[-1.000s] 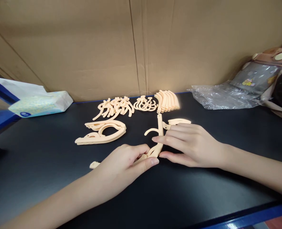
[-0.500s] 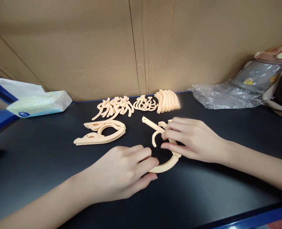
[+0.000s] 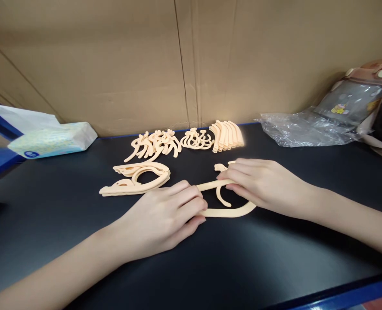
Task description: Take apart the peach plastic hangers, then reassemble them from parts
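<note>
My left hand (image 3: pixel 165 217) is closed on the left end of a peach plastic hanger piece (image 3: pixel 229 212) lying flat on the black table (image 3: pixel 210 267). My right hand (image 3: pixel 262 185) pinches the piece's straight upper arm and covers its right part. A small hook curls down between the two arms of the piece. Another small peach part (image 3: pixel 221 166) peeks out just behind my right fingers.
A stack of folded peach hangers (image 3: pixel 139 178) lies left of my hands. Behind it are rows of peach hooks (image 3: pixel 155 144), more hooks (image 3: pixel 197 140) and curved arms (image 3: pixel 227 135). A tissue pack (image 3: pixel 53 140) sits far left, clear plastic bags (image 3: pixel 303 127) far right, cardboard behind.
The hanger piece has been folded down from standing upright toward the back to lying flat and pointing left. My left hand slid up to its left end; my right hand followed.
</note>
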Demonstrator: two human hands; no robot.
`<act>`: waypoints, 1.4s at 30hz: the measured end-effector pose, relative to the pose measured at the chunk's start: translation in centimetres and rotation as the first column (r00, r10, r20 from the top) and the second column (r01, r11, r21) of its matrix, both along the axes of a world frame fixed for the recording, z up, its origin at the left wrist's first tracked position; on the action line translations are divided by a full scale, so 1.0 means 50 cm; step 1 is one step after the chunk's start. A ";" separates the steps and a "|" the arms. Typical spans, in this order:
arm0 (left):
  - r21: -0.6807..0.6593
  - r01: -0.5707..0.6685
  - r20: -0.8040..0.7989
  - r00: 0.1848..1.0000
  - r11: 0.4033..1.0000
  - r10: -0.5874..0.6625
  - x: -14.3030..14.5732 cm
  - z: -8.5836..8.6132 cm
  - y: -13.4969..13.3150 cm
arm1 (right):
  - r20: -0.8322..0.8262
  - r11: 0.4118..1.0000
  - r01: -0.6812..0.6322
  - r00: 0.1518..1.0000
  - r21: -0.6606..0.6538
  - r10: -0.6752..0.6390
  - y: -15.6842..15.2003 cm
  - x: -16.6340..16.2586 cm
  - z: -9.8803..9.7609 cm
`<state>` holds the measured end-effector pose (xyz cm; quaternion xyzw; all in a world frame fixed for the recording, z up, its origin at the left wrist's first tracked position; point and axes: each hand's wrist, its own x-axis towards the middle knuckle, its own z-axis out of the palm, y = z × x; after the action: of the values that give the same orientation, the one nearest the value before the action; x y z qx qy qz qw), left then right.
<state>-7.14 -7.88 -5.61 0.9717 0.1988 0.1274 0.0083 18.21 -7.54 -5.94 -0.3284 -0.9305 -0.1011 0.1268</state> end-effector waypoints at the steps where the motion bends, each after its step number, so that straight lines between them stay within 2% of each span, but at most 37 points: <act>1: 0.004 0.000 0.002 1.000 1.000 0.000 0.000 -0.001 0.001 | 0.016 1.000 -0.011 1.000 0.006 0.011 0.001 0.001 0.000; 6: 0.014 0.006 0.036 0.999 1.000 -0.006 0.001 -0.002 0.003 | 0.062 1.000 -0.003 0.998 -0.004 0.004 0.001 0.000 0.005; 12: 0.109 0.021 0.083 0.996 0.994 -0.030 -0.001 -0.004 0.001 | 0.044 0.999 0.020 0.999 -0.048 -0.018 -0.001 0.000 0.011; 20: 0.070 0.027 0.055 0.998 0.997 -0.031 0.000 -0.005 -0.001 | 0.062 0.998 0.041 0.997 -0.054 -0.038 -0.002 0.005 0.015; 23: 0.061 0.024 0.048 0.998 0.998 -0.027 0.000 -0.003 -0.003 | 0.050 0.996 0.084 0.995 -0.015 -0.083 0.001 0.011 0.022; 28: 0.057 0.025 0.023 0.999 0.998 -0.026 0.001 0.001 -0.007 | -0.055 0.969 0.234 0.972 0.081 -0.231 0.010 0.026 0.042; 32: 0.047 0.032 0.002 0.999 0.998 -0.033 0.003 0.001 -0.006 | -0.044 0.942 0.313 0.950 0.121 -0.310 0.019 0.040 0.050; 42: 0.062 0.033 -0.034 0.999 0.998 -0.031 0.005 -0.002 -0.009 | 0.103 0.952 0.273 0.952 0.140 -0.288 0.028 0.060 0.034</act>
<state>-6.91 -8.31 -5.71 0.9764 0.1795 0.1175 -0.0231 21.22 -6.15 -4.22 -0.4422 -0.8721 -0.1959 0.0742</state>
